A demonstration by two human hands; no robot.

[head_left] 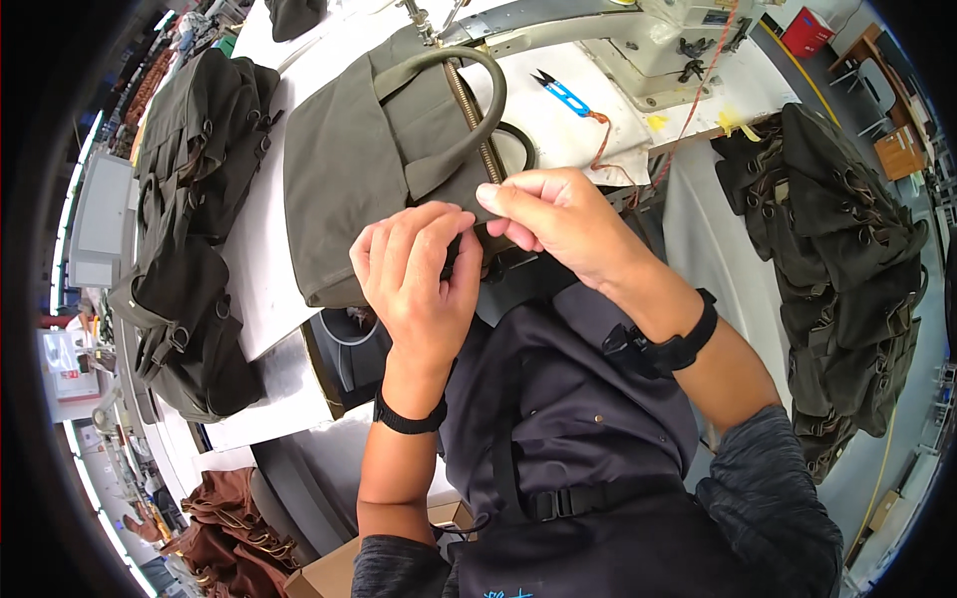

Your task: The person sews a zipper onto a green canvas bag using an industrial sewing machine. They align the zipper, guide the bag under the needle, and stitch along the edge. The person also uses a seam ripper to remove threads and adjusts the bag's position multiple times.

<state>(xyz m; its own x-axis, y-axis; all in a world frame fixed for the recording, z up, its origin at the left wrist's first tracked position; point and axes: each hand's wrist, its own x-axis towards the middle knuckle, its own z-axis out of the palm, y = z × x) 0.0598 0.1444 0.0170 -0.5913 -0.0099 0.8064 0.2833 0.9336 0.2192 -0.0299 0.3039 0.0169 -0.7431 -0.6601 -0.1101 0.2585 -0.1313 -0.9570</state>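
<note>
A dark olive fabric bag (339, 149) lies on the white sewing table, its rolled handle (495, 105) arching over a brass-toothed zipper (467, 105). My left hand (419, 274) is closed at the bag's near edge, fingers curled and thumb bent in. Something dark shows between that thumb and the fingers, too hidden to name. Close beside it, my right hand (558, 214) pinches thumb against fingers near the zipper's near end. What the pinch holds, if anything, is too small to tell. Blue-handled thread snips (564, 97) with an orange cord lie beyond the right hand.
A sewing machine (658, 50) stands at the table's far side, a red cord hanging before it. Olive bags are piled at the left (194, 159) and right (827, 249). Brown bags (229, 523) and a cardboard box (329, 573) sit low at the left.
</note>
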